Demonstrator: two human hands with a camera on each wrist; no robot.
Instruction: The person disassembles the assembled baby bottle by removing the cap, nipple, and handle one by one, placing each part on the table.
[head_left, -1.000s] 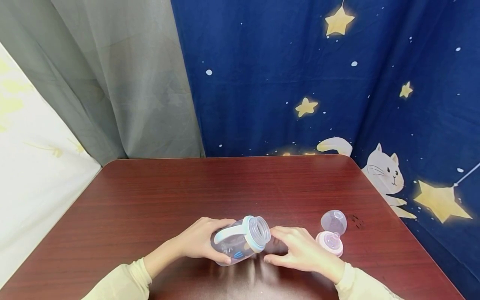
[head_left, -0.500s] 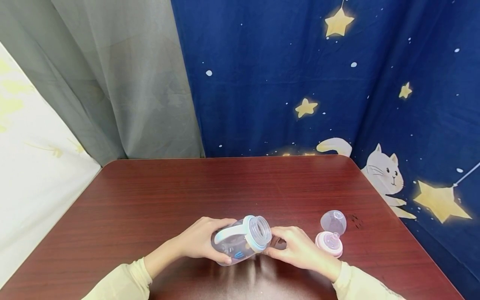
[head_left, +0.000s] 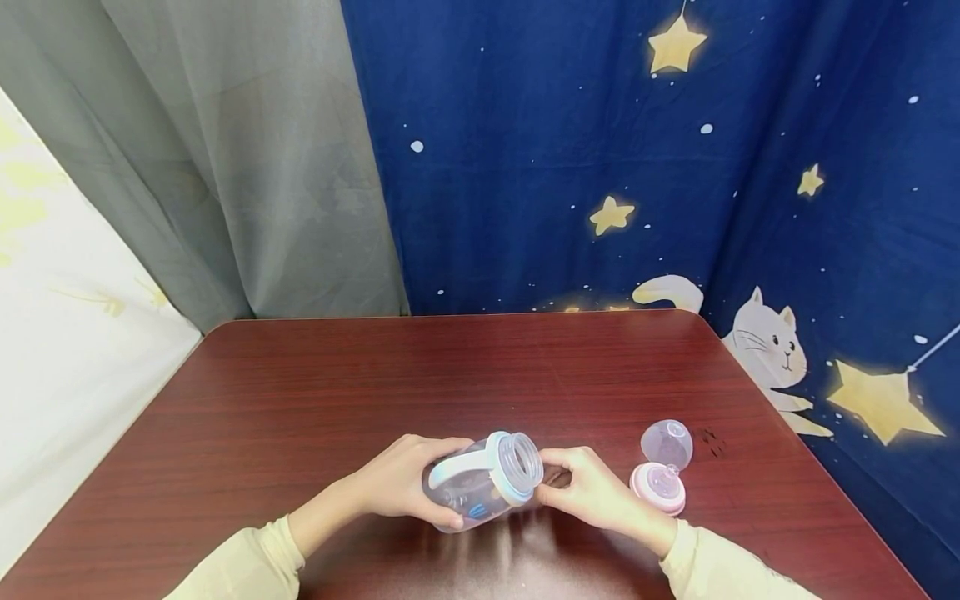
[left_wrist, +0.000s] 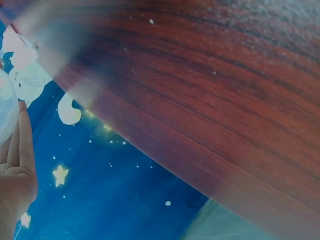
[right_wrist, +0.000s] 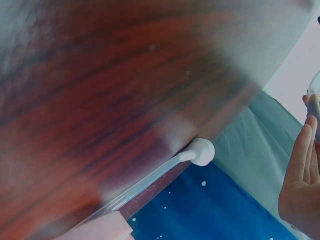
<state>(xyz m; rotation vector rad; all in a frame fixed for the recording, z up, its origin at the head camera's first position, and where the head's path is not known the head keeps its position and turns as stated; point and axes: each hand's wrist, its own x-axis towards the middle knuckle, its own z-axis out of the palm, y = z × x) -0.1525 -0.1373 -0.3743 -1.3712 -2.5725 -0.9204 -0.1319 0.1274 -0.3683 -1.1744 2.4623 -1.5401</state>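
My left hand [head_left: 412,477] grips a clear baby bottle [head_left: 483,483] by its body, thumb on the near side. The bottle is tilted, its uncapped mouth facing right, with a pale blue collar and handle around the neck. At that mouth, the thumb and index finger of my right hand [head_left: 588,490] pinch in at the rim; their very tips are partly hidden. A pink nipple ring [head_left: 658,488] sits right of the right hand, beside a clear dome cap [head_left: 667,444]. In the right wrist view, a straw with a white ball end [right_wrist: 202,152] extends from a pink part.
Everything rests on or over a dark red-brown table [head_left: 360,375]. Small dark marks [head_left: 712,442] lie right of the dome cap. Behind the table hang a grey curtain [head_left: 300,167] and a blue star curtain [head_left: 525,167]; a white cloth [head_left: 67,333] is on the left.
My right hand has moved in against the bottle's rim, its thumb and index finger coming closer together. The left hand and the bottle stay nearly still.
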